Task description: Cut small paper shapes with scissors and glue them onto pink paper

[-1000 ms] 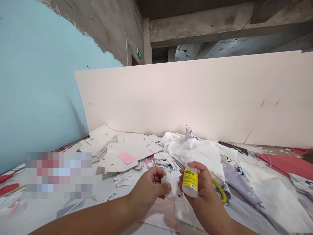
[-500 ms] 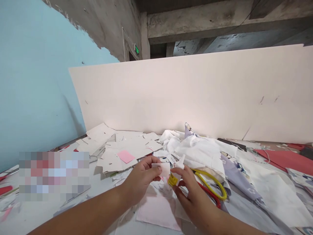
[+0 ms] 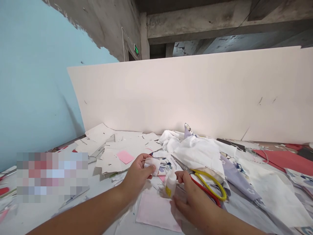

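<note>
My left hand (image 3: 140,173) is closed, with thumb and fingers pinching a small white piece (image 3: 152,165) that looks like cloth or paper. A small white glue bottle (image 3: 171,185) with a yellow label and a pointed nozzle stands upright just right of it. Beside the bottle is my right hand (image 3: 189,194), its thumb and forefinger apart; the fingertips are very close to the bottle's right side. Below the bottle lies a pale pink square (image 3: 157,212). Scissors (image 3: 210,186) with one yellow and one red handle lie just beyond my right hand.
White crumpled cloth (image 3: 195,150) and lilac floral fabric (image 3: 242,179) are heaped at the right. White card pieces (image 3: 134,143) with a pink paper square (image 3: 125,157) lie at the back left. Red sheets (image 3: 288,161) are far right. A pale board (image 3: 171,98) stands behind.
My right hand has lowered the glue bottle, which now stands upright, and its fingers have come apart beside it. My left hand has shifted slightly left with the white piece.
</note>
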The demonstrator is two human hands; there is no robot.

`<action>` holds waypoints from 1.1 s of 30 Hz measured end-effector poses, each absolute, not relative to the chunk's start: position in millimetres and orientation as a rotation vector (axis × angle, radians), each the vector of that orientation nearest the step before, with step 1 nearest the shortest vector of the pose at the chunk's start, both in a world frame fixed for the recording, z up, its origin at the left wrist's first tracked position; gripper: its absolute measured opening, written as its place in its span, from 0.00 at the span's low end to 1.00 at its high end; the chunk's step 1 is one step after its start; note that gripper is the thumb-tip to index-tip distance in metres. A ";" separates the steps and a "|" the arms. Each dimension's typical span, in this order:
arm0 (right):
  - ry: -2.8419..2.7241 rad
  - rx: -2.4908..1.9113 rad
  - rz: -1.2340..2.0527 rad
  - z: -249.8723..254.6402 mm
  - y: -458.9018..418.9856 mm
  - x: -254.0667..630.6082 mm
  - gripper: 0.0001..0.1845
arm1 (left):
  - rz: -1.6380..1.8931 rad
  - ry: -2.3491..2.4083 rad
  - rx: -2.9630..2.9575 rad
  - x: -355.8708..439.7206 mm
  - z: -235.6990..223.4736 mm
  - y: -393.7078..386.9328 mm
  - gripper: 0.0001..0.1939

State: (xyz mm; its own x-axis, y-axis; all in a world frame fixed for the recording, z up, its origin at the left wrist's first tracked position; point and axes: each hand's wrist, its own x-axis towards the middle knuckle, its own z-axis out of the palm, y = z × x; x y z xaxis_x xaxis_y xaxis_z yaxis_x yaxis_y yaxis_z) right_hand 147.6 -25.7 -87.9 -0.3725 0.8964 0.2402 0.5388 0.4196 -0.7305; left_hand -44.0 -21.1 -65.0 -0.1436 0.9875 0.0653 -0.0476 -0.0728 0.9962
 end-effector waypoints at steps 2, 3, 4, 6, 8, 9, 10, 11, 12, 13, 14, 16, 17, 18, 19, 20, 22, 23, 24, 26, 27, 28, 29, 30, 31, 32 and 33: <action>-2.151 -1.220 0.505 -75.8 -21.3 154.0 0.10 | 1.379 1.255 1.113 -45.0 -70.1 -19.1 0.13; -2.219 -1.257 0.361 -70.3 -16.8 158.3 0.07 | 1.365 1.260 1.090 -44.9 -71.9 -18.8 0.13; -2.261 -1.350 0.224 -65.8 -11.0 163.3 0.05 | 1.350 1.268 1.067 -44.5 -73.2 -18.9 0.14; -2.237 -1.642 0.115 -60.2 2.2 174.3 0.05 | 1.328 1.278 1.034 -43.2 -74.1 -20.0 0.15; -2.146 -1.865 0.224 -58.0 13.2 184.6 0.08 | 1.317 1.274 1.023 -41.8 -74.1 -21.2 0.17; -2.127 -1.909 0.266 -57.4 16.7 188.6 0.10 | 1.308 1.268 1.022 -41.3 -74.3 -21.5 0.18; -2.117 -1.938 0.309 -56.9 18.6 191.7 0.13 | 1.295 1.260 1.024 -41.0 -74.7 -21.5 0.18; -2.121 -1.937 0.348 -56.1 19.1 193.5 0.14 | 1.281 1.254 1.023 -40.8 -75.3 -21.2 0.18; -2.127 -1.930 0.380 -55.2 18.3 194.4 0.14 | 1.271 1.254 1.020 -40.9 -76.2 -20.8 0.17; -2.134 -1.919 0.404 -54.2 16.9 194.4 0.13 | 1.267 1.254 1.018 -41.0 -77.3 -20.1 0.17; -2.137 -1.909 0.419 -53.2 15.3 194.0 0.12 | 1.267 1.255 1.020 -41.2 -78.4 -19.5 0.17; -2.134 -1.904 0.439 -51.8 12.8 193.1 0.11 | 1.264 1.251 1.028 -41.8 -80.4 -18.4 0.16; -2.129 -1.904 0.448 -51.4 12.6 193.3 0.10 | 1.262 1.240 1.035 -42.1 -81.3 -18.1 0.16; -2.125 -1.906 0.462 -51.1 13.1 194.1 0.10 | 1.262 1.223 1.043 -42.4 -82.1 -17.9 0.16; -2.120 -1.905 0.489 -50.5 14.3 195.6 0.10 | 1.261 1.204 1.050 -42.6 -82.9 -17.7 0.15; -2.111 -1.903 0.529 -49.6 15.9 197.8 0.09 | 1.261 1.188 1.055 -42.9 -83.7 -17.5 0.15; -2.071 -1.893 0.629 -46.2 20.0 203.3 0.08 | 1.262 1.171 1.062 -43.6 -85.7 -16.9 0.14; -2.044 -1.876 0.695 -43.6 21.9 206.1 0.08 | 1.259 1.165 1.063 -44.0 -86.8 -16.5 0.15; -2.016 -1.845 0.784 -40.6 23.5 208.7 0.08 | 1.256 1.156 1.066 -44.5 -87.9 -15.9 0.15; -1.931 -1.724 1.014 -35.0 25.5 212.0 0.07 | 1.257 1.137 1.077 -45.5 -89.6 -14.8 0.15; -1.863 -1.640 1.151 -33.3 25.8 212.3 0.07 | 1.260 1.136 1.079 -46.0 -90.2 -14.4 0.15; -1.779 -1.540 1.292 -32.9 25.9 211.6 0.08 | 1.263 1.138 1.077 -46.4 -90.4 -14.0 0.16; -1.691 -1.440 1.410 -34.0 25.9 209.8 0.09 | 1.266 1.144 1.073 -46.7 -90.3 -13.8 0.16; -1.612 -1.357 1.495 -36.6 25.7 207.1 0.09 | 1.270 1.151 1.067 -46.9 -89.9 -13.7 0.17; -1.536 -1.270 1.566 -40.6 25.5 203.7 0.08 | 1.274 1.157 1.061 -47.0 -89.3 -13.8 0.19; -1.492 -1.219 1.594 -45.6 25.2 199.7 0.07 | 1.276 1.162 1.056 -46.9 -88.6 -13.9 0.19; -1.447 -1.179 1.610 -51.1 24.8 195.6 0.04 | 1.276 1.171 1.055 -46.8 -87.7 -14.1 0.20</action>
State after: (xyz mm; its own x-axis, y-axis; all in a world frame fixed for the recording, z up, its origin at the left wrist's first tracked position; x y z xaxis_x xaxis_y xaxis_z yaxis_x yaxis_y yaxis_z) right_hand 195.6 24.8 -51.1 -0.3723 0.9087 -0.1887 0.0908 -0.1667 -0.9818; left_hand -46.8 -14.1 -87.7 -0.0517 0.9976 -0.0465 -0.1319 0.0393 0.9905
